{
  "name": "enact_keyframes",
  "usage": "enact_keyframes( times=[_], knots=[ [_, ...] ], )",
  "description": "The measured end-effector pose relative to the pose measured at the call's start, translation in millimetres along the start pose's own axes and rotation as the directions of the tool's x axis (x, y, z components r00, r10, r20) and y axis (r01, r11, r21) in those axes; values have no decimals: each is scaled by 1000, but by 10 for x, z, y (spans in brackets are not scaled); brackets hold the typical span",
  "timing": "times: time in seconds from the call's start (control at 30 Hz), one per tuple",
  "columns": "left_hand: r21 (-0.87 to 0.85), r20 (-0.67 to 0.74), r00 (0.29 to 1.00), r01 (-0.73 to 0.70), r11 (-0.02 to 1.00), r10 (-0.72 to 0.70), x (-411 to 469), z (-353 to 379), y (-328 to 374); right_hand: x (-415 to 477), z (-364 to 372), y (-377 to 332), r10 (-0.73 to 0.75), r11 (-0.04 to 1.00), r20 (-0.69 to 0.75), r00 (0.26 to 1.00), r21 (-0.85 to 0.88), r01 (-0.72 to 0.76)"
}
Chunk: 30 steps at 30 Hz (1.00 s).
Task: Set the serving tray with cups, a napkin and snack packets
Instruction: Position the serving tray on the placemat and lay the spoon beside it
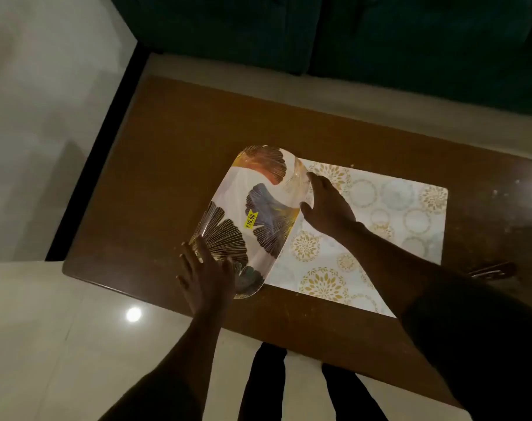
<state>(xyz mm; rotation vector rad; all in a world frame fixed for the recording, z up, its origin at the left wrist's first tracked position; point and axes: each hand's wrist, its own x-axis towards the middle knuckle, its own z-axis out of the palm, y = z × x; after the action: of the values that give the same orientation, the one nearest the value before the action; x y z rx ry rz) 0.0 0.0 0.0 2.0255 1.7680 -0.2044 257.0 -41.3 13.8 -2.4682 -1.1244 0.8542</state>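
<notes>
A white serving tray (234,189) with gold, blue and orange leaf prints and a yellow price sticker lies on the brown table, its right side overlapping a patterned placemat (380,214). My left hand (207,275) grips the tray's near left rim, fingers spread over the edge. My right hand (325,205) holds the tray's far right rim, thumb on the edge. No cups, napkin or snack packets are in view.
The wooden table (167,165) has its left edge near a dark strip and pale tiled floor (40,147). A dark green sofa (380,34) stands beyond the table. A small dark object (492,270) lies at the table's right. My legs show below the near edge.
</notes>
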Motion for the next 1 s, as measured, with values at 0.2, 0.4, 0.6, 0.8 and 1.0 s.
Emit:
enact_keyframes(
  times=[0.2,0.4,0.6,0.8,1.0],
  knots=[
    [-224,-15,975,213,951,-222,102,114,-110,208,200,-77,371,799,122,920,462,-384],
    [-134,-14,1000,-17,991,16,220,88,-130,148,275,74,505,706,93,858,526,-473],
    [11,15,939,-343,939,343,587,81,346,-634,272,591,725,435,122,678,682,-588],
    [187,84,807,-589,786,585,802,189,983,-1197,421,932,833,142,204,515,819,-555],
    [220,149,761,-648,729,631,859,235,1264,-1334,507,977,863,68,216,457,846,-528]
  ],
)
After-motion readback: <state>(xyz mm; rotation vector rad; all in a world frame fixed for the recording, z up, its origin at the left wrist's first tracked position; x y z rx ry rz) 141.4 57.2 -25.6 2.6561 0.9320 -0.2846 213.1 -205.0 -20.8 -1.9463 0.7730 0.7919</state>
